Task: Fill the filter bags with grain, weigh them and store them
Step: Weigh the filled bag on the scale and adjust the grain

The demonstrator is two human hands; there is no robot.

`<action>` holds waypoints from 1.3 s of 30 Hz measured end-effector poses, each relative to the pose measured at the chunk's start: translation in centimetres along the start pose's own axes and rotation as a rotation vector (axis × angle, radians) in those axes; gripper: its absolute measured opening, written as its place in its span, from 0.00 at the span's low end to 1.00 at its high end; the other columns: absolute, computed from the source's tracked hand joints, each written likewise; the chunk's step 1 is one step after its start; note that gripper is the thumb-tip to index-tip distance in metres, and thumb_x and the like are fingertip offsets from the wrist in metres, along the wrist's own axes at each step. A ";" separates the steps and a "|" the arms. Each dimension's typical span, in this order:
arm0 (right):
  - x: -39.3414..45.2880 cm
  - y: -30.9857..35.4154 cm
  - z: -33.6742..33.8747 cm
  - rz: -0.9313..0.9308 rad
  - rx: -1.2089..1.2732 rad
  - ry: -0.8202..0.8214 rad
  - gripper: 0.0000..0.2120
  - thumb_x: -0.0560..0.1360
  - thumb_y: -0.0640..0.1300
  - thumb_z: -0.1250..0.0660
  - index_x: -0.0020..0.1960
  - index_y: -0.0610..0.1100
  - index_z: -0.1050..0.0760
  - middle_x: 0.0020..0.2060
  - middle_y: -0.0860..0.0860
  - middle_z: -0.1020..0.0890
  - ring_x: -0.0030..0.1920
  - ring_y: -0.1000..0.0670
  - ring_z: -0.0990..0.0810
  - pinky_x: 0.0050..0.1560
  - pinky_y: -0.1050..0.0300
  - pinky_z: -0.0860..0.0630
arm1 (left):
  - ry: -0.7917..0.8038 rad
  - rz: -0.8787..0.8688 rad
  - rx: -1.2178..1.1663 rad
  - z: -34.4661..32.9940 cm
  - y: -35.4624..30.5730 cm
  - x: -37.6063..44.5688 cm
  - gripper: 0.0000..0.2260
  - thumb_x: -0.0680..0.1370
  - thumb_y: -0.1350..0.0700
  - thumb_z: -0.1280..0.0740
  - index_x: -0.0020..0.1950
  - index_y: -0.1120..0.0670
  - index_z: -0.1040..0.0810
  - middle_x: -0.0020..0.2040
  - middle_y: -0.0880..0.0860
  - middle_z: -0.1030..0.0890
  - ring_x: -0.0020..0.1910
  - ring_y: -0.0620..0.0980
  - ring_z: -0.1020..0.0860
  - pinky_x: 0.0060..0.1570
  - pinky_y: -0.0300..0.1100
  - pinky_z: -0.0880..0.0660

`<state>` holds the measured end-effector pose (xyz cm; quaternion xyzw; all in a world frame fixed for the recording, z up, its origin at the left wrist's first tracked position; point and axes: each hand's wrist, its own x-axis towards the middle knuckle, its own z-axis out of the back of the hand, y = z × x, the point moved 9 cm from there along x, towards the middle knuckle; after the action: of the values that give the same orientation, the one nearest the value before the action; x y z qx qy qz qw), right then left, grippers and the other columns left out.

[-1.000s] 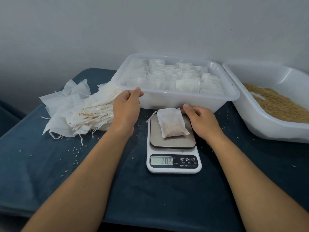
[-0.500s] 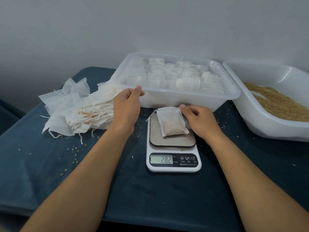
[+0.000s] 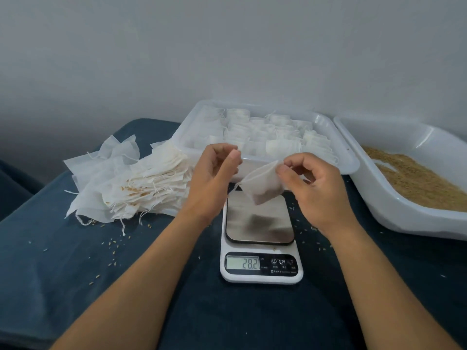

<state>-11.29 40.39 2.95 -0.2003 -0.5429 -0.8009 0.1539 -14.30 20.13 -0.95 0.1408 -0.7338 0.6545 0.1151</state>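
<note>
Up off the scale [image 3: 260, 238] goes the bag [image 3: 262, 183]; a moment ago it lay flat on the steel plate. Now it hangs in the air just above the plate. The right hand [image 3: 313, 188] pinches its top right corner between thumb and first finger, and the other fingers curl loosely. The left hand [image 3: 214, 178] has left the box rim and come close to the bag. Its thumb and fingers are bent toward each other, a bit apart. It may hold the bag's string, but the view there is too blurry to tell.

The bag is thin white cloth, soft and almost see-through. A dark lump of grain sags in its low corner. A thin string sticks out on its left side.

The scale is white plastic with a shiny square plate. Its small screen shows 28.2.

Behind it sits a clear plastic box [image 3: 351, 160] packed with rows of filled white bags. To the right is a white tub [image 3: 414, 221] with smooth curved walls, holding brown grain [image 3: 414, 178]. To the left lies a messy pile [image 3: 131, 183] of flat empty bags with loose strings. A few grains lie on it.

Everything rests on a dark blue table [image 3: 75, 274] that looks soft. Small loose grains dot it.
</note>
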 end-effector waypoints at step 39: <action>8.5 -4.6 16.9 -0.202 0.112 -0.170 0.07 0.79 0.48 0.28 0.44 0.49 0.14 0.44 0.50 0.13 0.47 0.50 0.16 0.54 0.50 0.19 | 0.525 0.383 -0.243 -22.4 -1.8 7.9 0.06 0.82 0.61 0.32 0.56 0.56 0.17 0.48 0.52 0.13 0.47 0.52 0.14 0.48 0.41 0.18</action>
<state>-18.28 57.52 8.95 -0.2027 -0.6151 -0.7611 0.0368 -21.41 41.72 6.13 -0.1874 -0.7648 0.5861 0.1908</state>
